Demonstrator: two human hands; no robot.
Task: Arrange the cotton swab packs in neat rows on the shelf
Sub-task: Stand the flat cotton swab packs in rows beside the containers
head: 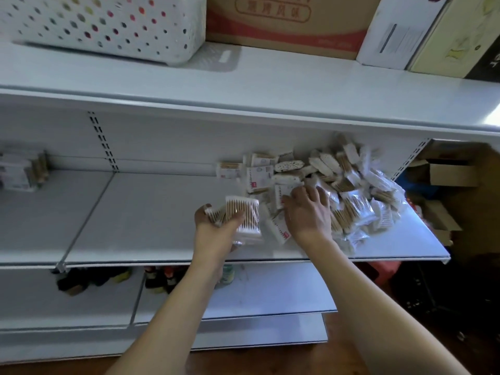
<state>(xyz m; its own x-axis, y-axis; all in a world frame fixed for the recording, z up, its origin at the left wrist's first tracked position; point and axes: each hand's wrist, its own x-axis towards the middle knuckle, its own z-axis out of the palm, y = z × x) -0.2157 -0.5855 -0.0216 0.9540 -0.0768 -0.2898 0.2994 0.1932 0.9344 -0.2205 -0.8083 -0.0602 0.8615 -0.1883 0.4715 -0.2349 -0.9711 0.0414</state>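
Note:
A loose heap of cotton swab packs [332, 185] lies on the right half of the white middle shelf [151, 220]. My left hand [216, 220] grips a small stack of swab packs [244, 215], clear wrappers with wooden sticks and white tips, just left of the heap. My right hand [308, 209] reaches palm down into the heap's near left edge, its fingertips on a pack there; the frame does not show whether they hold it. A few packs [24, 171] stand at the shelf's far left.
The upper shelf carries a white perforated basket [108, 23], a red and brown carton [286, 20] and boxes [422, 33]. Bottles [157, 277] stand on the lower shelf. Open cardboard boxes [449, 174] sit to the right of the shelving.

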